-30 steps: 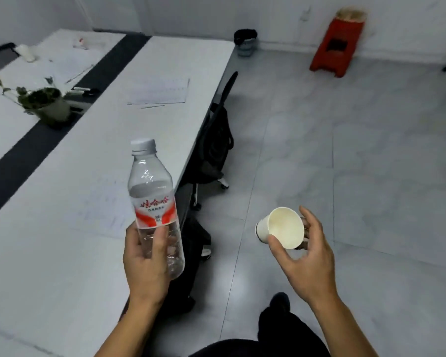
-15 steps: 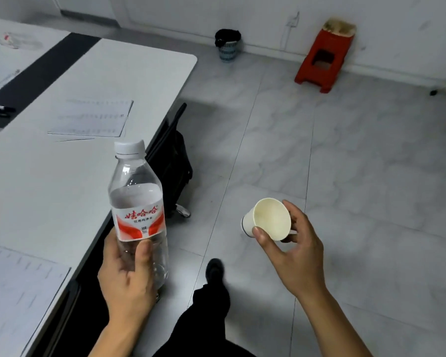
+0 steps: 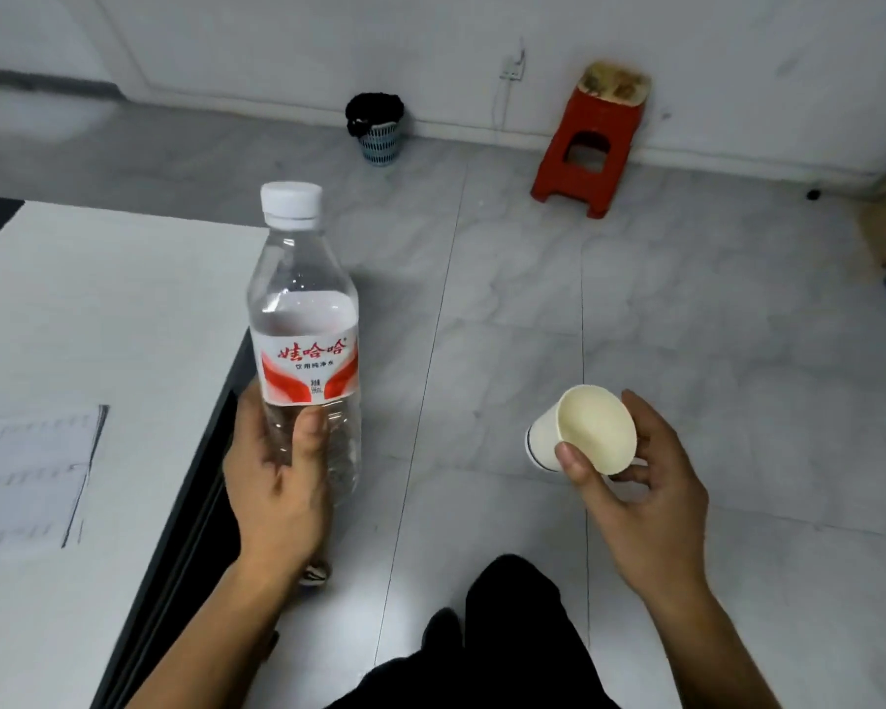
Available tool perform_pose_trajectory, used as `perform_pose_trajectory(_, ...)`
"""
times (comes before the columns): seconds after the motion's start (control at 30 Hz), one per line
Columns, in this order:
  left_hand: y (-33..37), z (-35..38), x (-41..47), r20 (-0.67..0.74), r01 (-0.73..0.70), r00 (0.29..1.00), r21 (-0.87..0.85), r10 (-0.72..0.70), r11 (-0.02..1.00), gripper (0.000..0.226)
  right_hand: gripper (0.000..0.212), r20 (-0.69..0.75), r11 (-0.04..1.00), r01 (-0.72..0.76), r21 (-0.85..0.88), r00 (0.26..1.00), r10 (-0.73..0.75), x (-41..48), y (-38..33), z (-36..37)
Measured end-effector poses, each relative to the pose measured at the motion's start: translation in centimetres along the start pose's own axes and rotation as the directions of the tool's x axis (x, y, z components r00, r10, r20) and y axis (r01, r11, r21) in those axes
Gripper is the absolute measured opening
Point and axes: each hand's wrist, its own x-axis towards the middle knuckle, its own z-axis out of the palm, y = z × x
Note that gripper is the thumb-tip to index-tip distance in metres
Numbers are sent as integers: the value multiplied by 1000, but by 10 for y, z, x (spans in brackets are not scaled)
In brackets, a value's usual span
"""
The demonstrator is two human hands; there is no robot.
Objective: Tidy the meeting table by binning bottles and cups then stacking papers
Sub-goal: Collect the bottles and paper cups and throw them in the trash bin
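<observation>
My left hand [image 3: 277, 478] grips the lower half of a clear plastic water bottle [image 3: 303, 319] with a white cap and a red-and-white label, held upright beside the table's edge. My right hand [image 3: 640, 483] holds a white paper cup [image 3: 584, 432] tilted on its side, its empty mouth facing me. A small bin [image 3: 377, 127] with a black liner stands on the floor by the far wall. The white meeting table [image 3: 98, 309] is at the left, with a printed paper sheet [image 3: 26, 478] lying on it.
A red plastic stool [image 3: 592, 140] stands against the far wall, right of the bin. Grey tiled floor [image 3: 533, 299] stretches between me and the bin. My dark-trousered legs [image 3: 507, 647] show at the bottom. A blue object sits at the right edge.
The view has swung right and moved forward along the table; the bin and stool look nearer and more central. Both hands keep their hold on the bottle and the cup.
</observation>
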Motion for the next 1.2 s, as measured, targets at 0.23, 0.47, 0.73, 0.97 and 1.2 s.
perform_pose_trajectory(0.23, -28, 133, 179, 5, -3, 1000, 6, 3, 1000, 75, 78, -35, 996, -8, 89, 999, 11, 205, 16, 78)
perform_pose_trajectory(0.47, -36, 200, 345, -127, 66, 990, 66, -57, 996, 46, 78, 95, 991, 89, 98, 991, -98, 438, -43, 163)
perform_pose_trajectory(0.73, -108, 256, 531, -381, 233, 906, 87, -184, 969, 43, 77, 286, 982, 177, 59, 940, -187, 661, -87, 304)
perform_pose_trajectory(0.97, -157, 318, 765, -357, 239, 906, -5, -225, 971, 46, 83, 306, 974, 227, -23, 929, -209, 855, -129, 434)
perform_pose_trajectory(1.2, -170, 400, 1000, -209, 210, 953, -71, -221, 975, 72, 86, 226, 993, 121, -1, 967, -117, 1032, -161, 516)
